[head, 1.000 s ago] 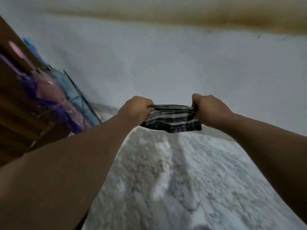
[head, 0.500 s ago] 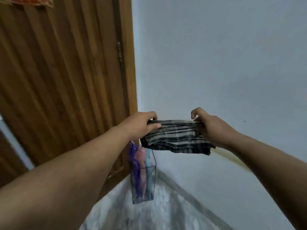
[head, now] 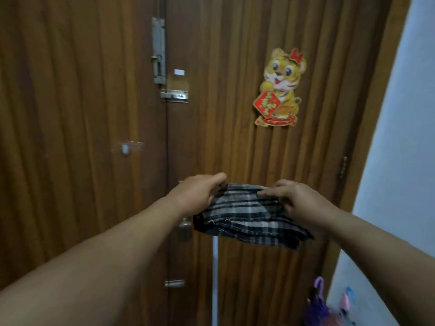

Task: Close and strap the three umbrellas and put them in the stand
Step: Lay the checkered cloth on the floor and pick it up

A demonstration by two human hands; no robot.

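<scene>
The light is dim, warm and even, with no hard shadows and no clear source. The brown door [head: 94, 137] reads dark and flat; the pale wall [head: 404, 161] at right is the brightest area, tinted bluish. Faint glints show on the metal bolt [head: 174, 95]. Detail is soft all over, with slight blur. The wide lens bends the door's grooves outward toward the edges and stretches the forearms near the bottom corners.
</scene>
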